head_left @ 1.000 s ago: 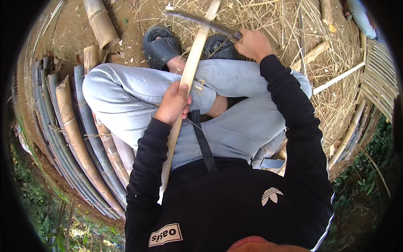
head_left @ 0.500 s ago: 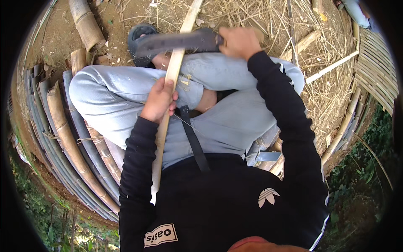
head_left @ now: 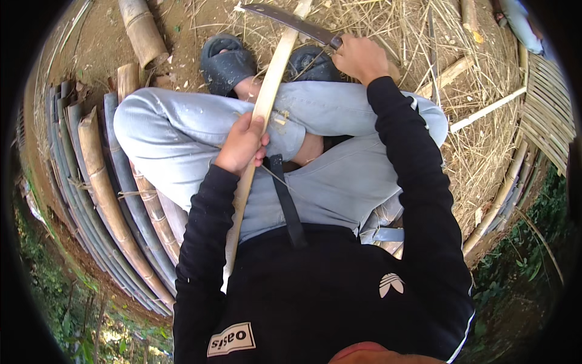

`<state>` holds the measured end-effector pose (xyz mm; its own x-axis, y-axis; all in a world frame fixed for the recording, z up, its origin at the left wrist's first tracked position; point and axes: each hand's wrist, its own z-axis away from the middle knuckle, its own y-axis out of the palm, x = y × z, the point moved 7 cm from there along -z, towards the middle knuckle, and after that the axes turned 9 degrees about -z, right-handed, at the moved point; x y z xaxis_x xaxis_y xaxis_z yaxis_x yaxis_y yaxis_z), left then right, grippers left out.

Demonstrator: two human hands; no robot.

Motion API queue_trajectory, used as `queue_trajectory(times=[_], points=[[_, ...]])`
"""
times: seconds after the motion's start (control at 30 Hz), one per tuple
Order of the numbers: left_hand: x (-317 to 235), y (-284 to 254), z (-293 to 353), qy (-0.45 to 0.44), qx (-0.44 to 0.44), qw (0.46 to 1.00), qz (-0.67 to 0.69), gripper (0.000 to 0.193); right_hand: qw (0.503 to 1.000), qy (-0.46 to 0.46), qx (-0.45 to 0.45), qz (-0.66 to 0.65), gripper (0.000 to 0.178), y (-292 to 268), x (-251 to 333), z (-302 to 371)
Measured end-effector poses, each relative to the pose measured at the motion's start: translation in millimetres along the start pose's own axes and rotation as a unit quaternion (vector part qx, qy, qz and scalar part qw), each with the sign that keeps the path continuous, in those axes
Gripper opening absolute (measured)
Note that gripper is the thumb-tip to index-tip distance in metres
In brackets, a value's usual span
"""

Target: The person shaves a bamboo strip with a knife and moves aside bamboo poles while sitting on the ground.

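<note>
Over lap [head_left: 342, 173] — pale strip [head_left: 274, 79] through closed left hand [head_left: 244, 143]; right hand [head_left: 362, 59] clenching knife [head_left: 291, 20] at far end.

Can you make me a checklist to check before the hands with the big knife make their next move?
1. Left hand gripping the pale strip: ok, fingers closed around it.
2. Right hand holding the knife by its handle end: ok.
3. Left hand away from the knife: ok, it grips lower down the strip.
4. Legs out from under the strip: not ok, it crosses over the jeans.
5. Knife touching the strip: cannot tell, it only shows crossing over it.
</note>
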<state>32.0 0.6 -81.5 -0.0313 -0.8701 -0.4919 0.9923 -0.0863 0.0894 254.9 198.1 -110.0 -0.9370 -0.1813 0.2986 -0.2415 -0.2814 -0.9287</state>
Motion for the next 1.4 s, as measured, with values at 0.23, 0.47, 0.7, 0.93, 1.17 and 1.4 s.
queue_trajectory(times=[0.23, 0.47, 0.7, 0.93, 1.17, 1.4], points=[[2.1, -3.7, -0.4, -0.011, -0.019, 1.000, -0.009, 0.020, 0.999, 0.004, 0.026, -0.026, 0.031, 11.6, 1.3, -4.9], [8.7, -1.0, 2.2, 0.000, 0.003, 1.000, 0.004, 0.023, 0.995, -0.085, 0.043, -0.015, 0.030, 2.0, 22.6, 9.4], [2.5, -1.6, -4.2, 0.007, -0.001, 1.000, -0.005, 0.019, 0.999, 0.012, 0.050, -0.017, 0.030, -0.8, 11.6, 2.3], [0.2, 1.4, -5.5, 0.019, 0.004, 1.000, 0.019, 0.019, 0.998, 0.057, -0.010, -0.021, 0.032, 22.3, -35.4, -24.0], [4.4, -3.5, -3.5, -0.002, -0.006, 1.000, 0.003, 0.020, 0.992, -0.121, 0.036, 0.017, 0.028, 10.4, 20.7, 12.2], [8.2, 1.6, 12.5, -0.040, 0.031, 0.997, 0.054, 0.019, 0.998, -0.027, 0.055, -0.002, 0.027, -3.0, 9.3, 7.3]])
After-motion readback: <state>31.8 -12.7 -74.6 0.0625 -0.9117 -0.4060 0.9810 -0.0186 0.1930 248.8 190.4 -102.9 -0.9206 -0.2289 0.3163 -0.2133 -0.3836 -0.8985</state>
